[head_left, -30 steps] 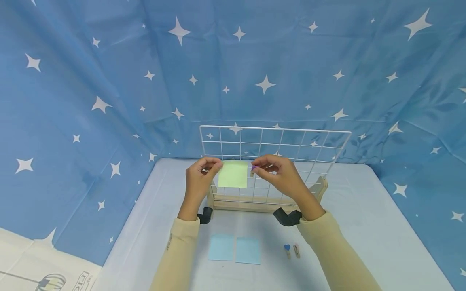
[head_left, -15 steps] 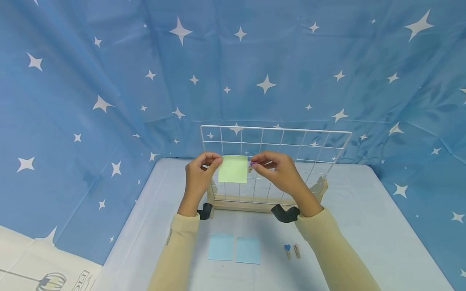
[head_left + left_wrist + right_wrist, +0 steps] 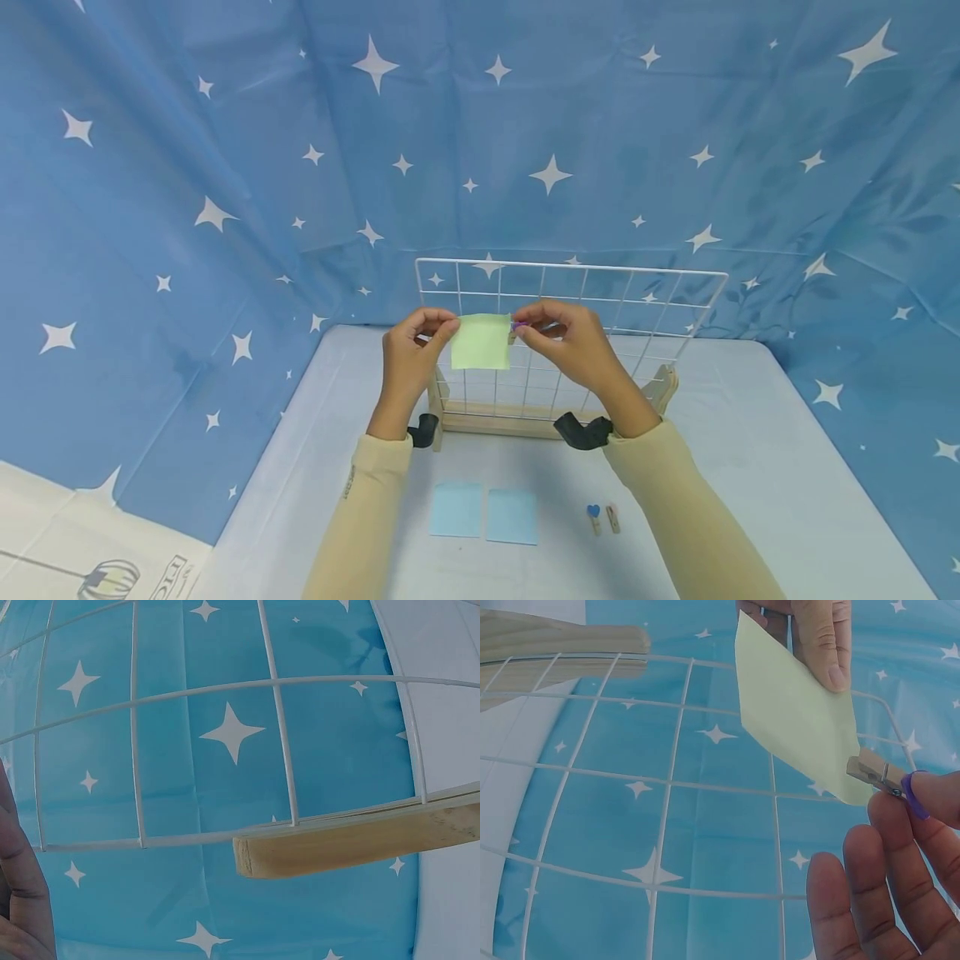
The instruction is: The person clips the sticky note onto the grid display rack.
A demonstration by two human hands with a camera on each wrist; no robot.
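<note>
A pale green square of paper (image 3: 480,343) is up in front of the white wire grid (image 3: 637,270). My left hand (image 3: 414,350) pinches its upper left corner between thumb and fingers. Between thumb and forefinger my right hand (image 3: 573,342) grips a small wooden clothespin (image 3: 877,771) with a purple decoration, at the paper's right edge. In the right wrist view the clothespin's jaws meet the paper's edge; whether they bite on it I cannot tell. Only part of the left hand (image 3: 19,885) shows in the left wrist view, and the paper is out of sight there.
Two light blue paper squares, one on the left (image 3: 456,510) and one on the right (image 3: 512,517), lie on the white table. Right of them lie a clothespin with a blue heart (image 3: 594,518) and another clothespin (image 3: 612,519). A wooden base (image 3: 510,421) supports the grid.
Both hands have risen slightly with the paper. The right hand has brought the clothespin left and up, against the paper's right edge.
</note>
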